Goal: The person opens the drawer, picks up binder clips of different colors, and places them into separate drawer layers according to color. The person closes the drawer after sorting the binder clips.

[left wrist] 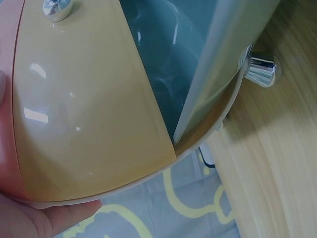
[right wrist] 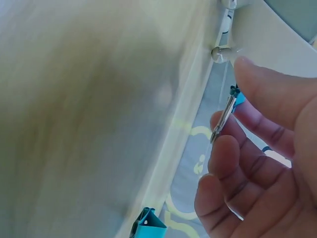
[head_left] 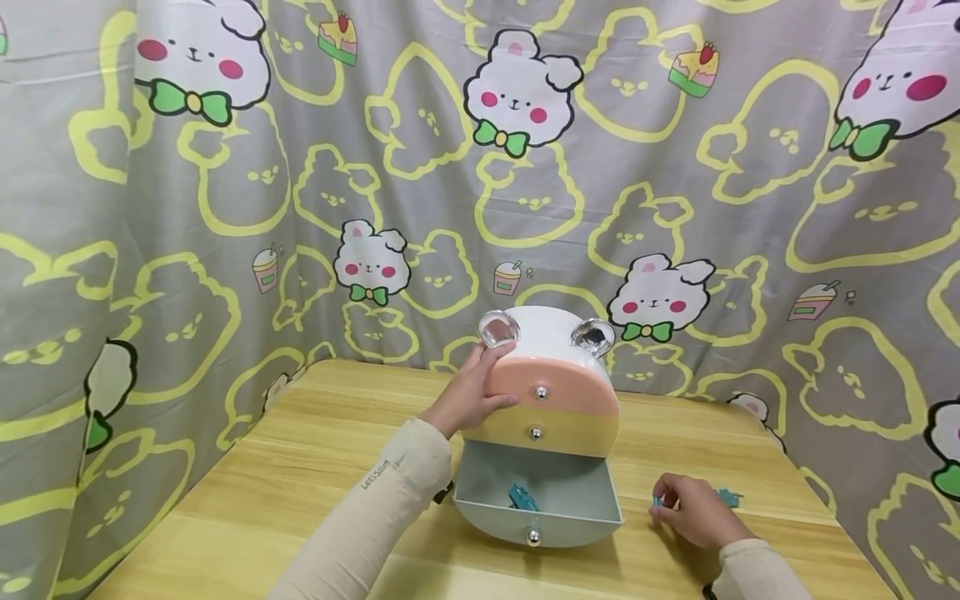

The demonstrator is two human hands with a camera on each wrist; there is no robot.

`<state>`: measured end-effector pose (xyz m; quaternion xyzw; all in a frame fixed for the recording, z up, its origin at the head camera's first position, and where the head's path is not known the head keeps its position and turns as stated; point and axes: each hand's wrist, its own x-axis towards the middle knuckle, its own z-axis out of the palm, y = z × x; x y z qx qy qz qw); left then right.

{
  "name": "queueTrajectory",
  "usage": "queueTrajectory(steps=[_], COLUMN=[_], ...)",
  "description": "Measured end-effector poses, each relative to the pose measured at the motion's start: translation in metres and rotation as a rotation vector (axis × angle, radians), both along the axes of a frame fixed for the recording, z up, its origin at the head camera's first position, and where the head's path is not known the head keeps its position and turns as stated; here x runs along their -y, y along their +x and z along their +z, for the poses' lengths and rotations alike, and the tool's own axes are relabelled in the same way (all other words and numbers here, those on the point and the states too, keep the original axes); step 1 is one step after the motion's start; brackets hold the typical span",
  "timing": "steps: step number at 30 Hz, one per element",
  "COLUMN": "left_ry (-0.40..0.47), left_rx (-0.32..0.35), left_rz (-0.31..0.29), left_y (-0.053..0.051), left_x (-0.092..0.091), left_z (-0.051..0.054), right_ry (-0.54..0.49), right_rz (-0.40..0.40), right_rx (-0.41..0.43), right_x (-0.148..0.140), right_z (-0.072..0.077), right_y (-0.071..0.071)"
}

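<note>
A small bear-eared drawer cabinet stands on the table, its grey-green bottom drawer pulled out. Inside that drawer lies teal binder clips; how many, I cannot tell. My left hand grips the cabinet's left side, thumb on the front face and fingers round the edge. To the right of the drawer, my right hand pinches a teal binder clip, whose silver wire handles show in the right wrist view. Another teal binder clip rests on the table just beyond that hand.
The wooden table reaches back to a patterned grey curtain on the far side and both flanks. Peach and yellow upper drawers with round silver knobs are closed. A dark object shows beside the left sleeve.
</note>
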<state>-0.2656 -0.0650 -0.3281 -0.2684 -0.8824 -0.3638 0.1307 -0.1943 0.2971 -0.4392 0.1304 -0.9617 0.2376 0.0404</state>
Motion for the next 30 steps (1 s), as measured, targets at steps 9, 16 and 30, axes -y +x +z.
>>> queueTrajectory(steps=[9,16,30], left_ry=[0.003,0.001,0.001], left_rx=[0.005,0.002,0.007], left_rz=[0.0,-0.001,-0.002], left_y=[0.0,-0.001,-0.002], left_x=[0.0,0.001,0.001], left_z=[-0.001,-0.001,-0.002], right_ry=[-0.041,-0.095,-0.13], right_rz=[-0.039,-0.033,-0.015], right_rx=[-0.035,-0.027,-0.053], right_x=[0.003,0.007,0.012], right_z=[0.005,0.012,0.019], right_y=[0.003,0.005,0.006])
